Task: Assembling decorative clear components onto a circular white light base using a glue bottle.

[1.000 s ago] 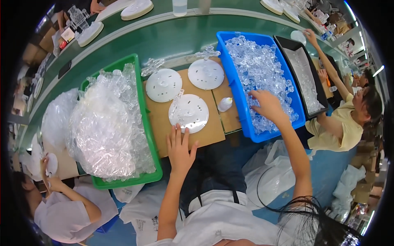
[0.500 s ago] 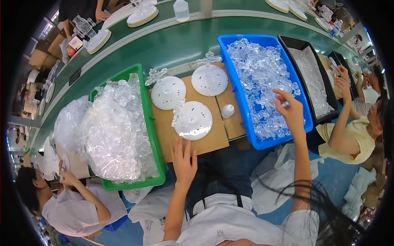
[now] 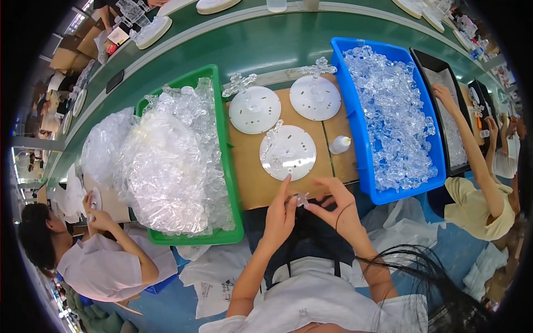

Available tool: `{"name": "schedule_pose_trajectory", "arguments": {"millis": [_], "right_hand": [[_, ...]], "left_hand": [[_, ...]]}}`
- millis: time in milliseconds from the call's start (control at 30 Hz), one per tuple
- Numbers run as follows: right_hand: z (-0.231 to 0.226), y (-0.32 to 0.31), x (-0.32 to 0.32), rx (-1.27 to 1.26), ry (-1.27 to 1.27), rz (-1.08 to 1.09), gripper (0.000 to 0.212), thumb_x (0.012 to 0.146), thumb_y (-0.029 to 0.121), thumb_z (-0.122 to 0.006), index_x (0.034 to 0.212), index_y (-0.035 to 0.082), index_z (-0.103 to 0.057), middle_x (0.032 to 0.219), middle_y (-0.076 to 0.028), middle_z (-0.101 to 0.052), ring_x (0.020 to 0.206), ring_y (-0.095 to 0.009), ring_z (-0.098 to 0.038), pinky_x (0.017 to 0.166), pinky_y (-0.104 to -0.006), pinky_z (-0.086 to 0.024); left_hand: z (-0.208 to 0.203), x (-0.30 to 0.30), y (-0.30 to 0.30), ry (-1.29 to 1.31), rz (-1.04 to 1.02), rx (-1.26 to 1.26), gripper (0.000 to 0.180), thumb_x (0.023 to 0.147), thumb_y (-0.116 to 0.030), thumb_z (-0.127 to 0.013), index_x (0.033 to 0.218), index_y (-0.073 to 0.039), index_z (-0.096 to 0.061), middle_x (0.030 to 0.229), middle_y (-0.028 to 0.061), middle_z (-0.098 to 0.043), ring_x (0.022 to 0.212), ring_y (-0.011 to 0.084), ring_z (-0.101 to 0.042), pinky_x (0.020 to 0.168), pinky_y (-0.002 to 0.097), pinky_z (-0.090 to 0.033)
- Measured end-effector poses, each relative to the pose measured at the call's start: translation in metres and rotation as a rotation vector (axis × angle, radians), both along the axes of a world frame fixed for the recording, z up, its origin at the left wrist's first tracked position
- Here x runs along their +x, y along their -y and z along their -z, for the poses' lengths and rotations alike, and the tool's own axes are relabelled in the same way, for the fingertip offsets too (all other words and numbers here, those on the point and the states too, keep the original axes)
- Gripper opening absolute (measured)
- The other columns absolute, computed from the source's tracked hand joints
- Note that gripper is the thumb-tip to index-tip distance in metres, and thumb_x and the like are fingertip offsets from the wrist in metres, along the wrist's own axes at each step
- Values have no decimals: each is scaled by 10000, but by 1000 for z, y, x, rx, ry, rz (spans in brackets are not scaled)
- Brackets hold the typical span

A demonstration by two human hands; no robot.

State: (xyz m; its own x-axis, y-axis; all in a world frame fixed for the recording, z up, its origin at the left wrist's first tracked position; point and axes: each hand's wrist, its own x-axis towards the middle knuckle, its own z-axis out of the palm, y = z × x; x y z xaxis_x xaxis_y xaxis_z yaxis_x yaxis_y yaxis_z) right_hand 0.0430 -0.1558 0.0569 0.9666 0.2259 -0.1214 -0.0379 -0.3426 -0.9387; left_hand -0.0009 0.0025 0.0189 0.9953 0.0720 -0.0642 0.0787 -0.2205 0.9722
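Just in front of the cardboard's near edge, a small clear plastic piece [image 3: 301,200] is pinched between the fingertips of my left hand [image 3: 279,219] and my right hand [image 3: 340,213]. Beyond my fingers lies the nearest white round disc [image 3: 297,169], with slots and holes in it and clear plastic parts at its left side. Two more such discs, a left one [image 3: 255,119] and a right one [image 3: 315,102], lie farther back, each with a cross-shaped clear plastic part at its far edge. A small white bottle [image 3: 340,145] leans to the right of the nearest disc.
A green bin [image 3: 226,183] at left holds clear parts and a bulging plastic bag [image 3: 164,172]. The blue bin [image 3: 363,133] at right is full of clear parts, with a black bin [image 3: 462,111] past it. Co-workers sit on both sides; a phone [image 3: 115,81] lies far left.
My right hand has come from the blue bin to my left hand, bringing a small clear piece. My left hand has moved to meet it. The whole view has shifted.
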Motion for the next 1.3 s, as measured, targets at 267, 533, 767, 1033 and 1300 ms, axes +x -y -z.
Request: {"name": "schedule_pose_trajectory", "arguments": {"millis": [267,533,767,1033,1300], "right_hand": [[31,-14,45,24,184,2,238,757,-7,-687,988,15,-637,895,-78,-617,734,-123,-620,628,-234,-502],[41,-17,62,-85,269,-57,226,792,37,-662,1016,35,-631,889,-94,-612,696,-169,-589,605,-259,-463],[36,-13,60,-136,275,-68,250,773,68,-692,1016,56,-634,885,-89,-611,673,-178,-566,603,-271,-455],[44,-29,54,-210,282,108,245,752,87,-725,979,51,-642,851,-69,-598,633,-161,-539,575,-281,-443],[61,-1,2,-248,309,475,549,835,85,-656,1313,-23,-408,1318,-192,-425,1190,-301,-468,952,-353,-440]], "left_hand": [[26,11,10,194,-266,177,450,933,-82,-513,1361,-16,-389,1054,178,-561,905,293,-574,796,352,-463],[37,20,6,333,-150,730,490,841,-71,-619,1317,-57,-503,933,150,-522,814,300,-507,732,391,-436],[30,30,3,358,-76,772,506,823,-88,-636,1316,-84,-523,782,99,-459,718,255,-454,658,376,-396],[38,29,6,361,-99,644,501,805,-43,-633,1297,-81,-543,799,106,-460,733,259,-454,669,368,-395],[32,26,-5,313,-80,700,506,807,-52,-638,1296,-160,-562,757,100,-424,708,255,-431,660,360,-389]]}}
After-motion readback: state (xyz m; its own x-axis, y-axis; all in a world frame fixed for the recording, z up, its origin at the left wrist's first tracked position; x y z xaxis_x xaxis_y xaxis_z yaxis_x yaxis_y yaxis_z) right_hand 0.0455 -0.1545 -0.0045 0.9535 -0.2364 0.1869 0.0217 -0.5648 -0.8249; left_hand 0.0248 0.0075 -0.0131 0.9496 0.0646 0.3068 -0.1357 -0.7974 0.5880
